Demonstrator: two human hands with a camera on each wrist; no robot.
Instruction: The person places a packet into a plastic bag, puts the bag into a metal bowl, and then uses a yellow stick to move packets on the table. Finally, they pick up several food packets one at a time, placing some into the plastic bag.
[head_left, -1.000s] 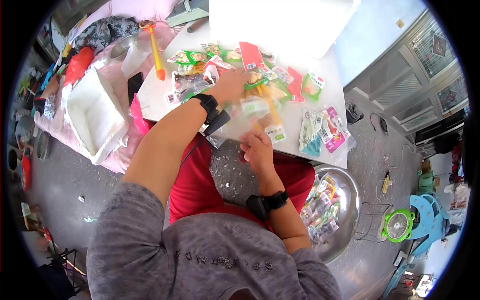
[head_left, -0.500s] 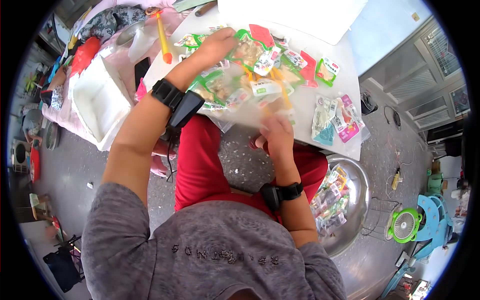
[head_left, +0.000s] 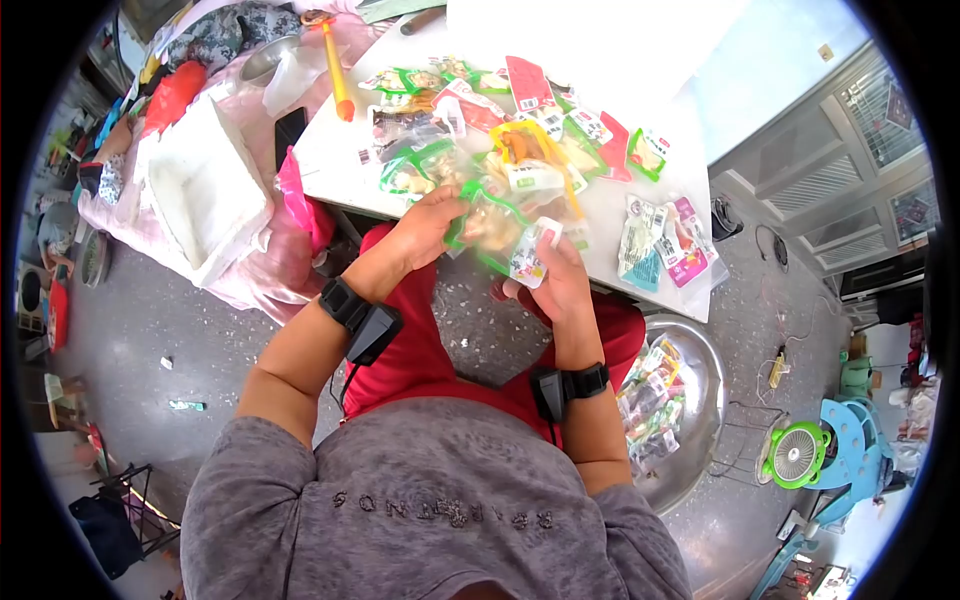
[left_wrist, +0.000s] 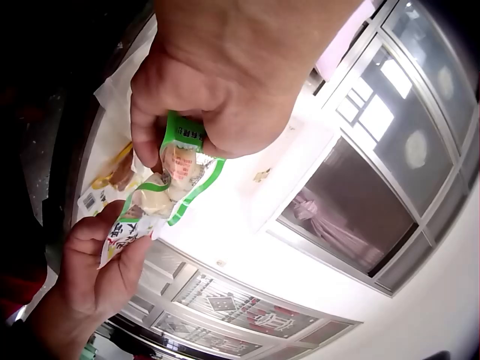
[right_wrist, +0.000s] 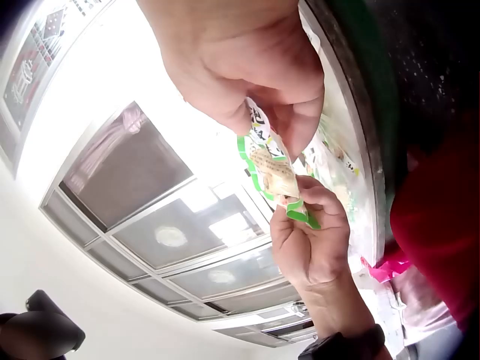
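Note:
A green-edged clear food packet [head_left: 488, 222] with pale pieces inside is stretched between both hands, over the table's near edge. My left hand [head_left: 428, 228] pinches its green end between thumb and fingers. At the other end, my right hand [head_left: 560, 280] pinches the white printed part. The left wrist view shows the packet [left_wrist: 177, 171] slightly folded along its middle, with a green border. Just beyond the hands, more packets lie heaped, among them a green-edged packet [head_left: 415, 170] and a yellow-edged packet [head_left: 530, 150] with brown contents.
On the white table [head_left: 600, 275] a teal-and-white packet [head_left: 640, 240] and a purple packet [head_left: 690, 245] lie at the right. A metal basin [head_left: 690, 470] holding several packets stands on the floor. Left are a white foam box [head_left: 205, 190] and a yellow-orange stick [head_left: 337, 75].
My left hand has drawn the green-edged packet from the heap toward my body. My right hand, previously holding no packet, now pinches its printed end.

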